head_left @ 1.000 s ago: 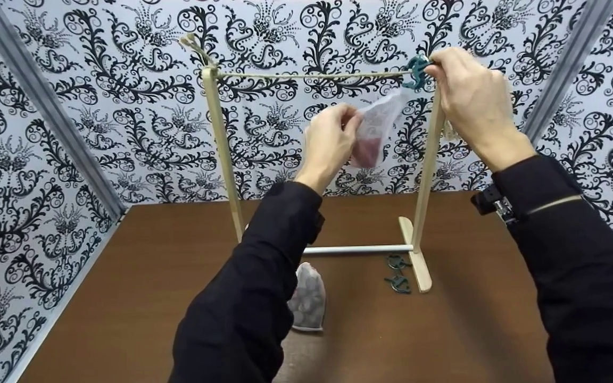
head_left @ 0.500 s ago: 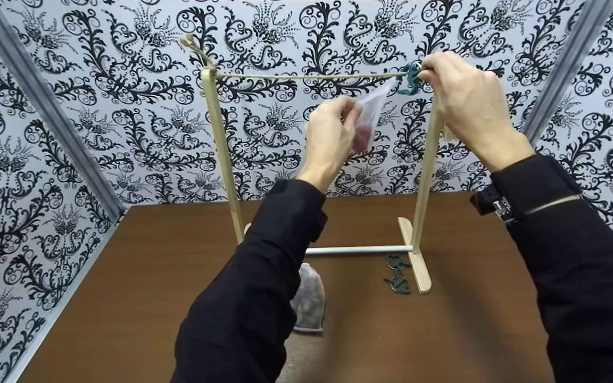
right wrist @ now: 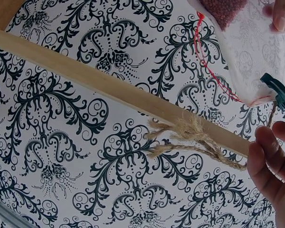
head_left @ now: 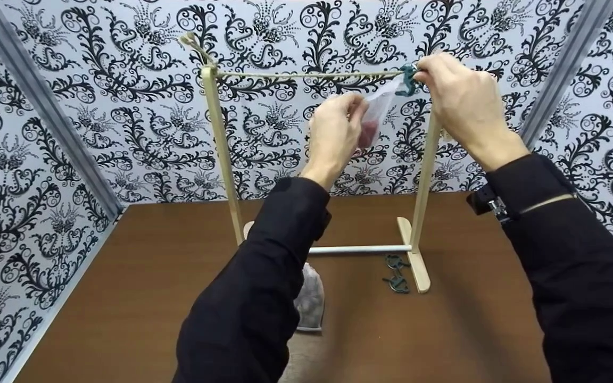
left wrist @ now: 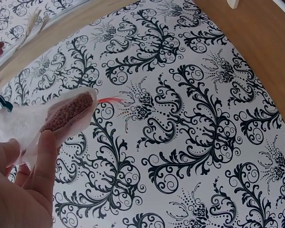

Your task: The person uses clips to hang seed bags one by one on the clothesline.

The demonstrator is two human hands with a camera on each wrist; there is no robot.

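My left hand (head_left: 334,133) pinches a sheer white mesh bag (head_left: 380,109) by its side. Reddish-brown grains or beads (left wrist: 69,111) fill one end of it, and a red string (right wrist: 206,64) runs along its edge in the right wrist view. My right hand (head_left: 463,101) grips a dark green clip (head_left: 406,81) at the right end of the twine line (head_left: 306,76). The bag's upper corner reaches up to the clip's jaws; whether they bite it cannot be told.
The twine spans a wooden stand with a left post (head_left: 221,154), right post (head_left: 426,175) and white crossbar (head_left: 359,249). Two more green clips (head_left: 398,282) lie by its right foot (head_left: 419,271). A second mesh bag (head_left: 312,303) lies on the brown table (head_left: 141,298), partly behind my left sleeve.
Both hands have shifted slightly: the right one moved left and down with the clip, while the left drew the bag's corner against it. The things on the table stayed put.
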